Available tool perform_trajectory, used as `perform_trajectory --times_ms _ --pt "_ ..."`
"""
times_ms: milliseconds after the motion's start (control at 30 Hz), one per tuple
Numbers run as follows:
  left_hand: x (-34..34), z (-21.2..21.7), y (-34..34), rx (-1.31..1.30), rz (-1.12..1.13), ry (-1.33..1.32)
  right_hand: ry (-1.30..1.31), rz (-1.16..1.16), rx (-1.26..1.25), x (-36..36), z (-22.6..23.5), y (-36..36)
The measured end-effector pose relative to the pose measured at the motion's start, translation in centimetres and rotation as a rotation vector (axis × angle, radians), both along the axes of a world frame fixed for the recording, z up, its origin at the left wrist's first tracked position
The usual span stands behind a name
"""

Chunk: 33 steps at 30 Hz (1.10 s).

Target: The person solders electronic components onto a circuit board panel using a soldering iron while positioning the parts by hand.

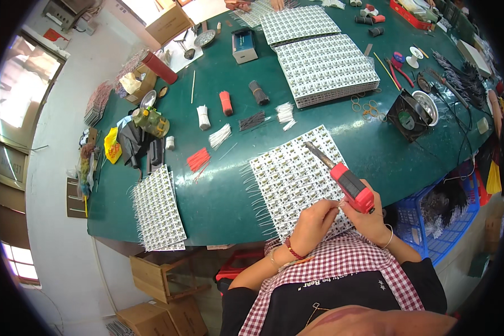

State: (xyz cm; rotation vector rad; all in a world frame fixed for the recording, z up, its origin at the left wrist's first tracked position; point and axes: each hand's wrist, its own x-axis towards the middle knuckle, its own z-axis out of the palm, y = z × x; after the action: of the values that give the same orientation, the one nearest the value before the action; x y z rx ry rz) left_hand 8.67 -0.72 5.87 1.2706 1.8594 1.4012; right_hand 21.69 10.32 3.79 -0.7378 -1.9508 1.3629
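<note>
Your right hand [369, 215] grips the red soldering iron [350, 185] by its handle, tip over the panel [291, 179], while your left hand [313, 224] pinches a thin wire [337, 205] at the panel's near edge. The panel on the green table [229, 201] looks light, stiff and fragile, so support its edges. Wire bundles [218, 135] lie beyond.

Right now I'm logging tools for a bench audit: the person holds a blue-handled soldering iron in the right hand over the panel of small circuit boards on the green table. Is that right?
Not quite: the soldering iron has a red handle, not blue. The head view shows the right hand gripping it over the panel of small circuit boards on the green table, with the left hand beside it at the panel's near edge.
</note>
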Motion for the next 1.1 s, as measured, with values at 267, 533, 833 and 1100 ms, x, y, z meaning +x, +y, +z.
perform_trajectory --times_ms 267,533,833,1100 --pt "0.0 0.3 0.2 -0.04 0.045 -0.145 -0.134 0.03 -0.446 -0.6 4.0 0.4" --pt "-0.7 0.5 0.2 0.027 -0.011 -0.018 -0.037 0.11 -0.51 -1.2 5.8 1.5" --pt "-1.7 0.1 0.6 0.025 -0.008 0.043 -0.031 0.128 -0.552 -0.9 5.8 2.0" --pt "-11.8 -3.3 0.6 -0.1 0.121 0.416 0.02 0.035 -0.513 1.2 3.8 4.2"
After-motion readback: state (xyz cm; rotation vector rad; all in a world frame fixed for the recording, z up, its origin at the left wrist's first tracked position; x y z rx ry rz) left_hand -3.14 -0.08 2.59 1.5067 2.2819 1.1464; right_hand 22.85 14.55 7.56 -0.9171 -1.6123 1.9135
